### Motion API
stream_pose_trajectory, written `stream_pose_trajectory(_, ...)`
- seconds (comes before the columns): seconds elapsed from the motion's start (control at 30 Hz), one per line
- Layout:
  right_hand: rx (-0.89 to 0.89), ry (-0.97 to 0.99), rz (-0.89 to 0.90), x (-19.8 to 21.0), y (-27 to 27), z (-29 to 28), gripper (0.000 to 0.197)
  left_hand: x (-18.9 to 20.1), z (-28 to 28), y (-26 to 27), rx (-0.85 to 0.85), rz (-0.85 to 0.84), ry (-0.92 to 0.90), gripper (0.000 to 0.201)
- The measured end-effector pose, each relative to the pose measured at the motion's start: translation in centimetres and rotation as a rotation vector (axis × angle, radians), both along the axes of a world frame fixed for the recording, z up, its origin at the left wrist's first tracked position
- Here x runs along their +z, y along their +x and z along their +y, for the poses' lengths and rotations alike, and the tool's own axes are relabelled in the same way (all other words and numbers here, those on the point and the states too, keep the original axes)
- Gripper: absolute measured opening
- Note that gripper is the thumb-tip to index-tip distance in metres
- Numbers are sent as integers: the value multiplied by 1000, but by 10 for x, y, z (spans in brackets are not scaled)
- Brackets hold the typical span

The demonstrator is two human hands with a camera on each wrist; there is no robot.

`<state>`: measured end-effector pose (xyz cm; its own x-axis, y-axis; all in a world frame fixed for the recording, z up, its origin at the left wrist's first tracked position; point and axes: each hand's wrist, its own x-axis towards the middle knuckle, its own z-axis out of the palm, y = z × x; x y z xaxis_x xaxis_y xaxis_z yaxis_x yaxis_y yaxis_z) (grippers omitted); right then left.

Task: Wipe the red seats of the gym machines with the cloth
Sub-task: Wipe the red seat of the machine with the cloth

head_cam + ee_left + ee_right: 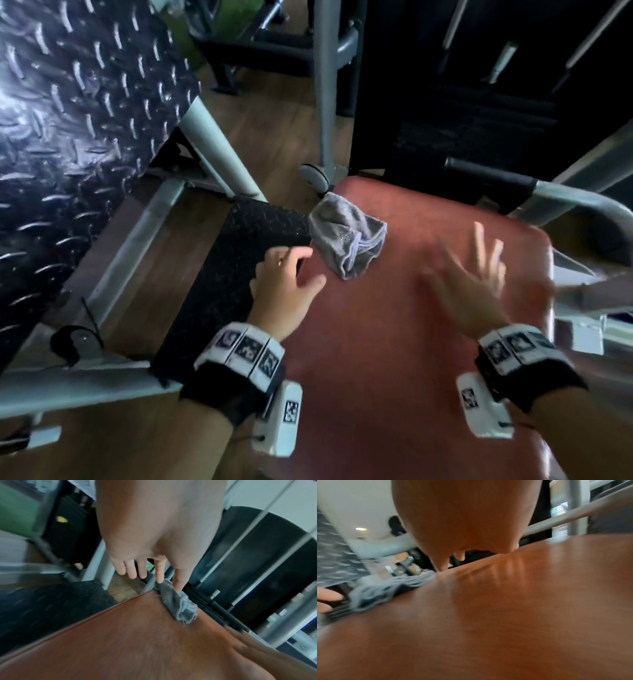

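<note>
Lying crumpled and unheld at the far left corner of the red seat (428, 325), the cloth (347, 236). Left hand (287, 291) loosely open just beside it, right hand (469, 284) spread wide, empty. Wiping here seemingly paused or unfinished.

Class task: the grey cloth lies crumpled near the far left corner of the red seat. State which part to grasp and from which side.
Grasp the bunched, raised middle of the cloth, coming from above with the left hand, which is nearer. It lies loose on the seat, with no flat edge offering a firmer hold.
</note>
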<state>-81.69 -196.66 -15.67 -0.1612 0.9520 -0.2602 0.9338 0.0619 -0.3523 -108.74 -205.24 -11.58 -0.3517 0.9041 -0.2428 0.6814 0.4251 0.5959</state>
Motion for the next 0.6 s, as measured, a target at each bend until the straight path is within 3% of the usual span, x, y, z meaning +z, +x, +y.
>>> stream_pose_trajectory(0.07,-179,-63,-56,-5,43,-4,65,-1,28,6,-117,82,103,56)
stream_pose_trajectory(0.13,-312,-106,-17,-4,72,-9,68,-5,54,15,-328,173,96,68)
stream_pose_trajectory(0.27,-352,-210,91,-5,86,-15,72,-21,89,26,-670,447,-181,71)
stream_pose_trajectory(0.33,-364,-207,89,-8,84,-15,73,-36,98,25,-814,614,-212,69)
stream_pose_trajectory(0.37,-371,-200,83,-9,82,-15,74,-42,101,24,-870,674,-219,79)
stream_pose_trajectory(0.4,-376,-192,81,-9,81,-15,74,-46,104,23,-884,699,-219,86)
stream_pose_trajectory(0.5,-382,-218,74,-6,80,-13,75,-48,117,27,-684,633,-167,69)
stream_pose_trajectory(0.6,-373,-252,67,-6,80,-11,75,-48,132,30,-588,649,-156,66)
